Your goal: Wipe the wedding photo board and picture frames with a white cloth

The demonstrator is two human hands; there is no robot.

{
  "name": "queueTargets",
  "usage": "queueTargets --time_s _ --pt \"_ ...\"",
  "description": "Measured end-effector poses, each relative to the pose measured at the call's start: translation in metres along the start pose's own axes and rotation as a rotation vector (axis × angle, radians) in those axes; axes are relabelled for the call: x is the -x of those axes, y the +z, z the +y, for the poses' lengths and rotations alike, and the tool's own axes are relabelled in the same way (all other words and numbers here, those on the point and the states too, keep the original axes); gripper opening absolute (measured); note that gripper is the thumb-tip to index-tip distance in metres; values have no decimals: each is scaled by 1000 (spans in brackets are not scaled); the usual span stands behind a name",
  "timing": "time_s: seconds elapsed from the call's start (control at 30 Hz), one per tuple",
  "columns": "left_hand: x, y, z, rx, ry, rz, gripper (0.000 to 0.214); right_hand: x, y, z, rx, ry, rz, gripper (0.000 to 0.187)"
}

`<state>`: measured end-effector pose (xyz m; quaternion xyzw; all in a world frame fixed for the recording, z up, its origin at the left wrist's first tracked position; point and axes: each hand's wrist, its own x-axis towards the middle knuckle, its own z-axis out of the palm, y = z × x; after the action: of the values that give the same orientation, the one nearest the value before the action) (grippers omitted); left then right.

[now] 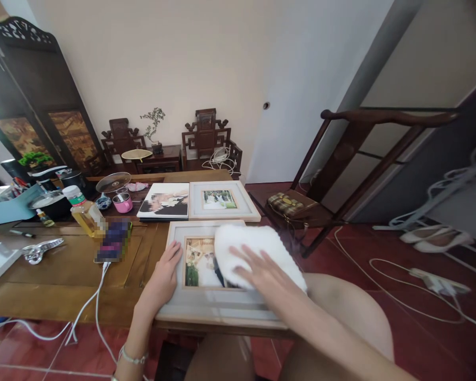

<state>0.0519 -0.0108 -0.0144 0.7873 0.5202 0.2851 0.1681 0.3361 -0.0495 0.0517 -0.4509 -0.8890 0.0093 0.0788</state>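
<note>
A light wooden picture frame (172, 275) with a wide pale mat lies on the table edge close to me, a colour photo inside it. My left hand (167, 272) holds its left side, fingers over the border. With fingers spread and pressed down, my right hand (257, 267) holds a fluffy white cloth (232, 238) against the glass. The cloth covers the frame's upper right part and some of the photo. Behind lies a second similar frame (196, 201), beside a white-edged panel with a photo (162, 198).
Left on the wooden table (143, 248) are a phone (115, 241) with a white cable, a bottle of yellow liquid (85, 214), a pink cup (122, 202) and a blue box (14, 209). A wooden chair (341, 159) holding a plaid bag (285, 205) stands at right. Cables cross the red floor.
</note>
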Motion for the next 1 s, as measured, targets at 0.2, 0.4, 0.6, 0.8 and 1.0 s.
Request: queueTargets --time_s 0.2,0.4,0.6,0.8,1.0 --pt "-1 0 -1 -10 -2 10 57 -64 15 42 233 51 125 61" --pt "0 1 -1 -1 -11 30 56 -41 22 22 148 -43 17 56" --pt "1 2 2 1 -35 19 58 33 0 -29 -63 -120 -121 63" --pt "1 1 2 -24 -15 -9 55 39 1 -45 -120 -61 -96 70" --pt "4 0 0 -9 4 -14 57 -40 29 16 48 28 70 72"
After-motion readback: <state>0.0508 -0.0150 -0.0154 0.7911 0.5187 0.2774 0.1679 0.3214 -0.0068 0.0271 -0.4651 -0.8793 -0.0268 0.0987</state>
